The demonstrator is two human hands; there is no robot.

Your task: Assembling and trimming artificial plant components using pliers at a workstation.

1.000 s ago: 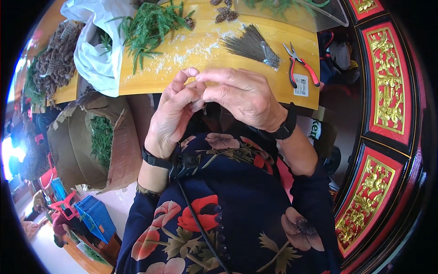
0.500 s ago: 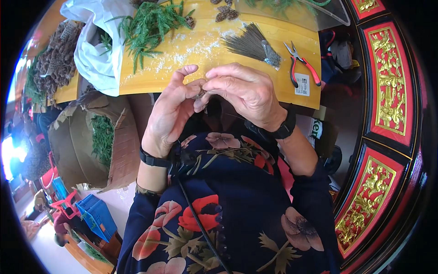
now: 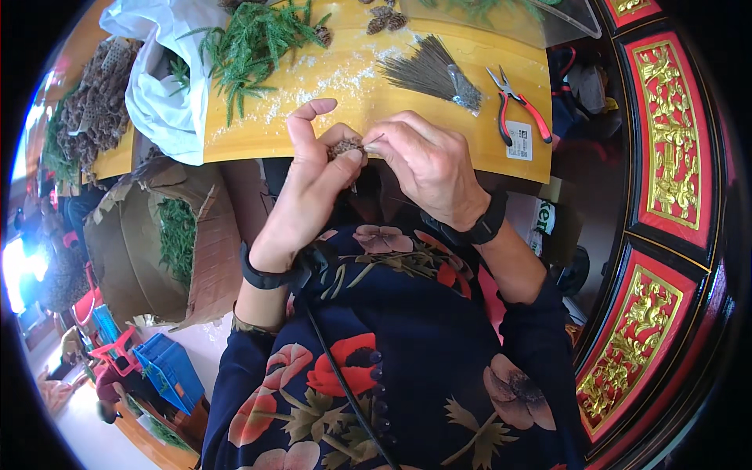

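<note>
Just off the table's near edge, a small brown pine cone (image 3: 343, 146) is pinched between the thumb and bent fingers of my left hand (image 3: 301, 184), whose index finger stands raised. Close against the cone's right side, the fingertips of my right hand (image 3: 432, 160) are pressed together on a thin dark wire (image 3: 377, 139). Where the wire's far end runs at the cone is hidden. Beyond my hands lies a fanned bundle of dark wires (image 3: 427, 70). Red-handled pliers (image 3: 513, 102) rest to its right, partly over a white label (image 3: 518, 142).
Green artificial sprigs (image 3: 254, 51), loose pine cones (image 3: 385, 19) and white flecks lie on the yellow table (image 3: 313, 90). A white plastic bag (image 3: 160, 117) hangs over its left side, above a cardboard box (image 3: 129, 251). A clear bin (image 3: 568, 19) stands far right.
My right hand has shifted slightly right, away from my left fingers. The left hand has turned, so the pine cone, mostly hidden before, now shows, and the wire is visible.
</note>
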